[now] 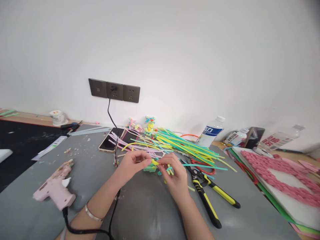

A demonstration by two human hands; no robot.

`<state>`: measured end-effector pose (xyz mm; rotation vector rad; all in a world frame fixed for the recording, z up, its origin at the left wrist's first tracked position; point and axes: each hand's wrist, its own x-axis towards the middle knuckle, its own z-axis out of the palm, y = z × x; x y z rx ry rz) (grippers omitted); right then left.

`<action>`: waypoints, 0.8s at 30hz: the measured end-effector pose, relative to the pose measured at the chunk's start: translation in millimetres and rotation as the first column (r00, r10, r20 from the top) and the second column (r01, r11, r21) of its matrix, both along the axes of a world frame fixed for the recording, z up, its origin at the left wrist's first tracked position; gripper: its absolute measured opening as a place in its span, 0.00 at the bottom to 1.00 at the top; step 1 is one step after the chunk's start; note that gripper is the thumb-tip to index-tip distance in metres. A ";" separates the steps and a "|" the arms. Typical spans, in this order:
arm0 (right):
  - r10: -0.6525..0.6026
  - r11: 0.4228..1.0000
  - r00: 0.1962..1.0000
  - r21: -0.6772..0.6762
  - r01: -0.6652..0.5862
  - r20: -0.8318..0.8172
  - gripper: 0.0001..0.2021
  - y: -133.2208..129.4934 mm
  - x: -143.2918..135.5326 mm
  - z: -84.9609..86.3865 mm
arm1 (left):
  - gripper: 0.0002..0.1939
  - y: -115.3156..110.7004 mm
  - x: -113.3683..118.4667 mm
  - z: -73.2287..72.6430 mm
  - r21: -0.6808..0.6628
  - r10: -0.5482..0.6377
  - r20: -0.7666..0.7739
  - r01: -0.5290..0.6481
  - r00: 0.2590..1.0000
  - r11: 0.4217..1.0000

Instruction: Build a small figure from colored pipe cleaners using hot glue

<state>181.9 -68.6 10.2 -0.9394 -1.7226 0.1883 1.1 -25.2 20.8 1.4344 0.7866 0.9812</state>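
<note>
Two bare hands work to the left of one pair of yellow-and-black pliers (pixel 205 207): the left hand (pixel 136 163) and the right hand (pixel 175 173) each pinch one small yellow piece (pixel 155 162) between thumb and fingertips, so it sits between them, left of the pliers. Just beyond the pliers spreads a heap of thin craft stems (pixel 185 144), yellow, green and teal, too tangled to count, with lilac stems (pixel 125 145) farther to their left. Also left of the pliers are one pink glue gun (pixel 53 190) and two dark-screened phones, one pale-edged phone (pixel 108 141) and one pink-edged phone (pixel 130 137); two little figures, one pink figure (pixel 134 125) and one blue-and-yellow figure (pixel 150 124), stand beyond. Three bottles lie past the pliers: an upright bottle (pixel 209 132), whose blue label carries white writing apparently ending in "力", a small white bottle (pixel 237 137) with dark print too small to read, and a tilted clear bottle (pixel 280 139) with red lettering, illegible here. Three dark socket panels (pixel 114 90) line the wall, far left of the pliers.
</note>
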 end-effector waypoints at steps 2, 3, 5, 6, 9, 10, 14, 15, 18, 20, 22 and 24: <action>-0.012 1.000 1.000 -0.019 0.012 0.000 0.04 0.4 -0.2 -1.7 | 0.10 0.2 0.8 1.2 -0.011 0.031 0.014 -0.031 0.999 0.999; -0.020 0.999 1.000 -0.031 0.020 -0.002 0.04 0.7 -0.5 -2.9 | 0.10 0.2 1.2 2.0 -0.018 0.049 0.020 -0.049 0.999 0.999; -0.037 0.998 0.999 -0.059 0.036 -0.021 0.06 1.1 -1.0 -6.2 | 0.11 0.0 2.0 4.1 -0.029 0.089 0.033 -0.088 0.995 0.996; -0.044 0.997 0.998 -0.070 0.041 -0.042 0.08 1.4 -1.2 -8.2 | 0.11 -0.1 2.4 5.2 -0.031 0.112 0.043 -0.111 0.993 0.993; -0.069 0.996 0.987 -0.072 0.059 -0.144 0.11 1.6 -1.1 -13.1 | 0.12 -0.8 3.3 8.1 -0.026 0.167 0.087 -0.166 0.982 0.986; -0.084 0.996 0.980 -0.058 0.074 -0.181 0.11 1.2 -1.3 -13.3 | 0.12 -0.9 3.5 8.5 -0.026 0.181 0.101 -0.180 0.978 0.983; -0.114 0.989 0.961 0.060 0.133 -0.253 0.06 -7.3 -13.3 0.1 | 0.14 2.1 3.9 5.6 -0.032 0.232 0.146 -0.230 0.962 0.973; -0.092 0.991 0.967 0.077 0.113 -0.239 0.06 -11.6 -21.6 7.0 | 0.15 3.7 3.8 3.7 -0.034 0.233 0.158 -0.231 0.960 0.972; 0.108 0.994 0.988 0.026 -0.106 -0.108 0.08 -28.1 -63.9 29.2 | 0.17 8.9 3.1 -2.9 -0.049 0.222 0.178 -0.216 0.959 0.975; 0.268 0.961 0.962 -0.081 -0.264 0.044 0.04 -39.2 -104.5 38.2 | 0.16 10.7 2.6 -6.1 -0.056 0.219 0.173 -0.212 0.960 0.976; 0.306 0.946 0.926 -0.179 -0.269 0.223 0.08 -47.0 -149.4 38.8 | 0.14 10.5 2.6 -7.3 -0.049 0.228 0.170 -0.223 0.959 0.974; 0.282 0.937 0.864 -0.312 -0.156 0.416 0.22 -49.8 -192.0 32.8 | 0.13 9.3 3.0 -7.1 -0.054 0.246 0.184 -0.240 0.952 0.969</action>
